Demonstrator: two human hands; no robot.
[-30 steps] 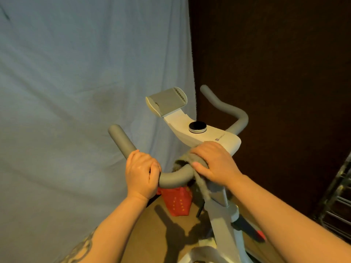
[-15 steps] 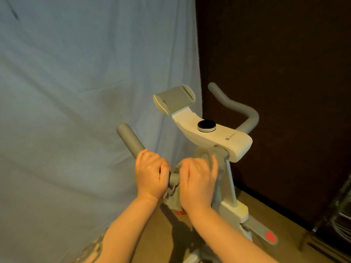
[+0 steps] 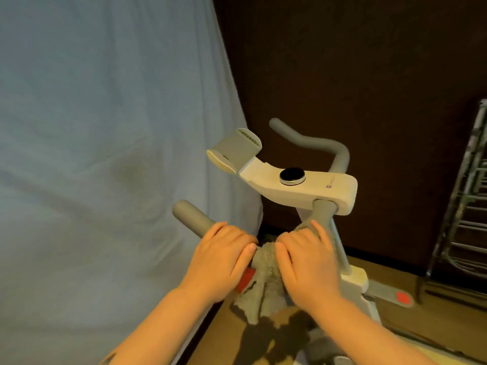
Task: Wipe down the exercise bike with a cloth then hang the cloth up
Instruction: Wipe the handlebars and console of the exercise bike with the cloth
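Note:
A white exercise bike [image 3: 303, 185] with grey foam handlebars stands in front of me, a black round knob on its console and a grey tablet holder at the front. My left hand [image 3: 218, 262] grips the left handlebar [image 3: 192, 218]. My right hand [image 3: 308, 264] presses a grey cloth [image 3: 263, 283] around the same bar, right beside the left hand. The loose end of the cloth hangs down below the bar. The right handlebar [image 3: 313, 143] is bare.
A pale blue sheet [image 3: 105, 154] hangs close on the left, a dark brown wall behind the bike. A metal rack [image 3: 466, 206] stands at the right edge. A red object [image 3: 246, 279] shows below the bar. The floor is brown.
My right hand slid the cloth along the left handlebar from the console end toward my left hand. The view shifted left and closer.

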